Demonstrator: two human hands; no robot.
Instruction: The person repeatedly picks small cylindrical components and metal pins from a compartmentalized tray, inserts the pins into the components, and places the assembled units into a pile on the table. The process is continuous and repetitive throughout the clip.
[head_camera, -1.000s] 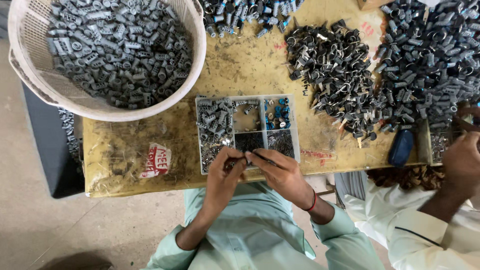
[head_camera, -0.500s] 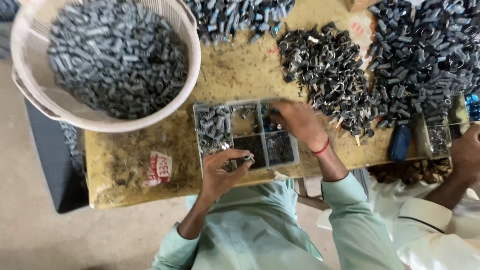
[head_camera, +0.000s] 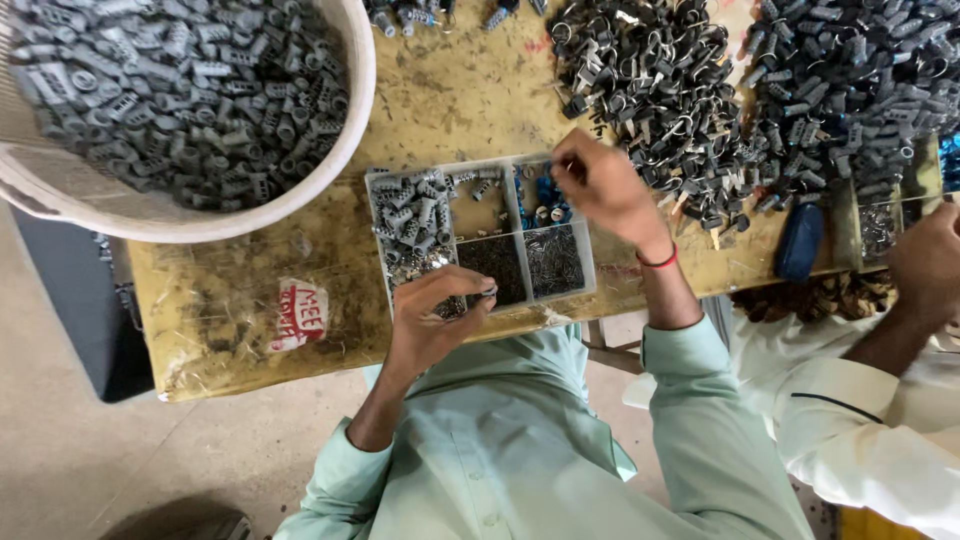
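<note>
A clear plastic compartment tray (head_camera: 585, 285) lies on a worn yellow table (head_camera: 440, 90). It holds grey plastic parts, dark pins and small blue pieces in separate compartments. My left hand (head_camera: 435, 320) hovers over the tray's near edge, its fingertips pinched on a small grey part (head_camera: 487, 292). My right hand (head_camera: 600, 185) reaches over the tray's far right corner by the blue pieces (head_camera: 548, 195), fingers curled together; what it holds is hidden.
A large white basket (head_camera: 300, 195) full of grey plastic parts sits at the far left. Heaps of dark ringed parts (head_camera: 660, 90) and grey parts (head_camera: 850, 80) cover the right. Another person's hand (head_camera: 925, 265) in a white sleeve works at the right, near a dark blue pouch (head_camera: 800, 240).
My right hand left my left hand and reached out to the tray's far right compartment. My left hand stayed near the tray's front edge, still pinching the small part.
</note>
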